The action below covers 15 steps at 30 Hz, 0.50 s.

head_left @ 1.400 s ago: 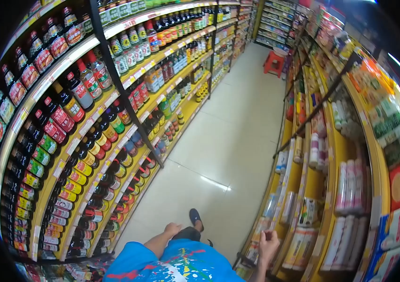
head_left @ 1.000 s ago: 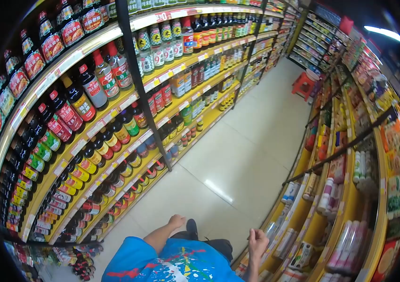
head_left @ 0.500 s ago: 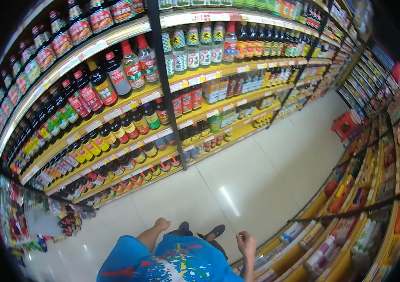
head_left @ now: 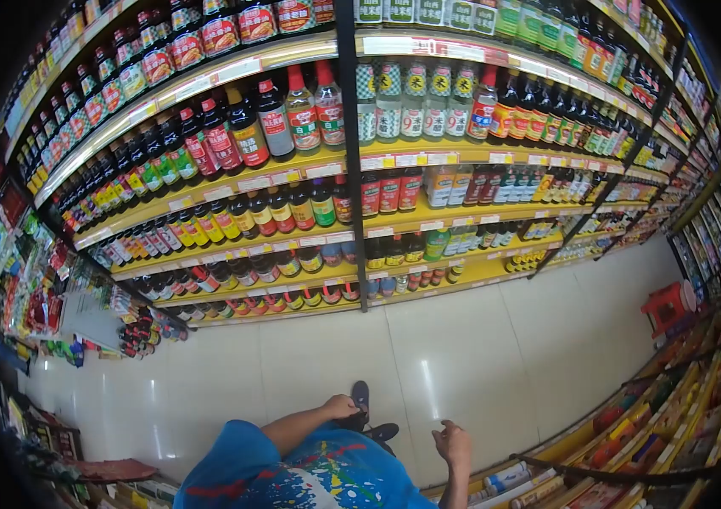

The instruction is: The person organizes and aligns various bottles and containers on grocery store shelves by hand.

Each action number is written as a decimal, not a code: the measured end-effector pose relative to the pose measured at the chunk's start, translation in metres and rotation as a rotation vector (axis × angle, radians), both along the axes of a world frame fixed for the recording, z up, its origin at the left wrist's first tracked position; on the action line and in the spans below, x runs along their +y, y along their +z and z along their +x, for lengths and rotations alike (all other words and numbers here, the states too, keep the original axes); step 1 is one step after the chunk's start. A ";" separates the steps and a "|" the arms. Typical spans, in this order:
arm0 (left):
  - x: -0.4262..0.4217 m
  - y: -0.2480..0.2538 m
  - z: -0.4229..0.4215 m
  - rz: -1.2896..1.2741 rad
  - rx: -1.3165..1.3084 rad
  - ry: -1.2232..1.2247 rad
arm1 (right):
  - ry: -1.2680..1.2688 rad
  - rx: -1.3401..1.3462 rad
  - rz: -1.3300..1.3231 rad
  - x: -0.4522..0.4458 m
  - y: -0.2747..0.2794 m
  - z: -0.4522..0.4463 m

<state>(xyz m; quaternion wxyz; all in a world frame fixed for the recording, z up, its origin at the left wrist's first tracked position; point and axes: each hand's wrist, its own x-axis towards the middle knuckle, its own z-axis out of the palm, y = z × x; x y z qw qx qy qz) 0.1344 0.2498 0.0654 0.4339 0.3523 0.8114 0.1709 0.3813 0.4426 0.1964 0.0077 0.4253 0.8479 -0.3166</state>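
Left hand (head_left: pixel 341 407) — fingers curled together; right hand (head_left: pixel 454 444) — fingers slightly apart; nothing seen held; soy-sauce bottles (head_left: pixel 247 136) shelved, untouched.

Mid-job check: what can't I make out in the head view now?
In the head view:
Shelf-edge price labels: print too small to read.
Left hand: palm hidden by the back of the hand.
Right forearm: cut off by the bottom edge.
Far-left goods: too blurred to identify.
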 end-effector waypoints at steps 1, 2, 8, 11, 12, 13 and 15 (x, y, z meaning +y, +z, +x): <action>0.000 -0.005 0.000 0.000 0.000 0.014 | 0.042 0.021 -0.028 0.001 -0.001 -0.008; -0.002 -0.014 -0.001 -0.037 0.025 0.022 | 0.083 0.026 -0.036 0.002 -0.001 -0.015; -0.033 -0.052 -0.017 -0.316 0.097 0.053 | 0.230 0.009 -0.077 0.012 0.014 -0.057; -0.046 -0.064 -0.020 -0.387 0.165 0.238 | 0.251 -0.020 -0.074 0.030 0.013 -0.062; -0.046 -0.066 -0.026 -0.380 0.160 0.238 | 0.259 -0.031 -0.064 0.037 0.012 -0.064; -0.044 -0.068 -0.033 -0.388 0.139 0.197 | 0.260 -0.036 -0.056 0.045 0.010 -0.064; -0.035 -0.075 -0.043 -0.391 0.111 0.162 | 0.250 -0.068 -0.032 0.062 0.005 -0.065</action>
